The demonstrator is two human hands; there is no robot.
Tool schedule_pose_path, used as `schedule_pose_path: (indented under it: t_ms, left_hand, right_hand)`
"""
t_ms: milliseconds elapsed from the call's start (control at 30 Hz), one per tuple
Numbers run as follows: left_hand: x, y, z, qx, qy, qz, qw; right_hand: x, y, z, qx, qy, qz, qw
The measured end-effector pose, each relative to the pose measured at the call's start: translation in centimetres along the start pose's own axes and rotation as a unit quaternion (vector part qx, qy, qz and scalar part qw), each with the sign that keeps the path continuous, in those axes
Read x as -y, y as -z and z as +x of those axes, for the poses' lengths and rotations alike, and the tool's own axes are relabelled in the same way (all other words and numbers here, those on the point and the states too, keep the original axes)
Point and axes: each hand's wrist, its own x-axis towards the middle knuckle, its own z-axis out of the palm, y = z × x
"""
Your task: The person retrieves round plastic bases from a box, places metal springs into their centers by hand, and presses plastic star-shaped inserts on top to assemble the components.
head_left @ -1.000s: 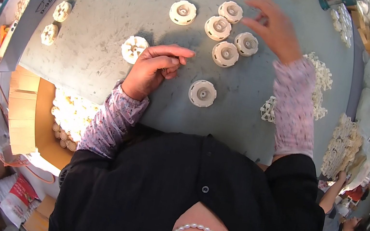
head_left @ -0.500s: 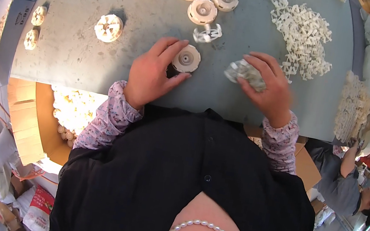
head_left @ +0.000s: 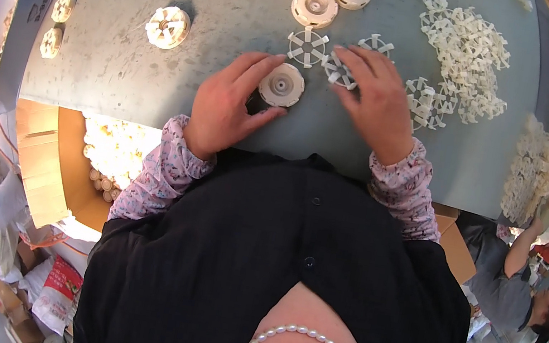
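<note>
My left hand (head_left: pixel 228 100) curls round the left side of a cream round plastic housing (head_left: pixel 281 86), which lies on the grey table with its hollow centre facing up. Pinched in the fingertips of my right hand (head_left: pixel 381 106) is a white spoked plastic ring (head_left: pixel 339 73), just right of that housing. A second spoked ring (head_left: pixel 307 48) lies flat beyond the housing. Another ring (head_left: pixel 377 44) shows past my right fingers, partly hidden by them. Several loose rings (head_left: pixel 431 105) rest right of my right hand.
Several round housings (head_left: pixel 314 8) stand at the far middle. A spoked assembly (head_left: pixel 167 28) sits to the left, near two small ones (head_left: pixel 51 42). A heap of white rings (head_left: pixel 470 66) lies far right. A carton (head_left: pixel 58 164) of parts is below the table. A person (head_left: pixel 507 276) works at right.
My right hand has moved left toward the housing with the white ring. The ring beyond the housing, tilted before, now lies flat. Several loose rings now lie around my right hand.
</note>
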Motion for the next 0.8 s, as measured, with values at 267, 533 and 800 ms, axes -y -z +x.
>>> schedule_pose_path:
  t_ms: [267,533,800]
  left_hand:
    - [-0.6,1.5,-0.9,0.073,0.093,-0.074,0.990]
    - [0.0,1.3,-0.4,0.047,0.048,-0.067,0.995]
    - [0.0,0.7,-1.4,0.026,0.054,-0.030,0.998]
  right_hand:
    - [0.5,2.7,-1.9,0.168,-0.203,0.371,0.890]
    - [-1.1,2.6,-1.1,0.062,-0.069,0.027,0.995]
    - [-0.4,4.8,-0.5,0.154,-0.089,0.111,0.978]
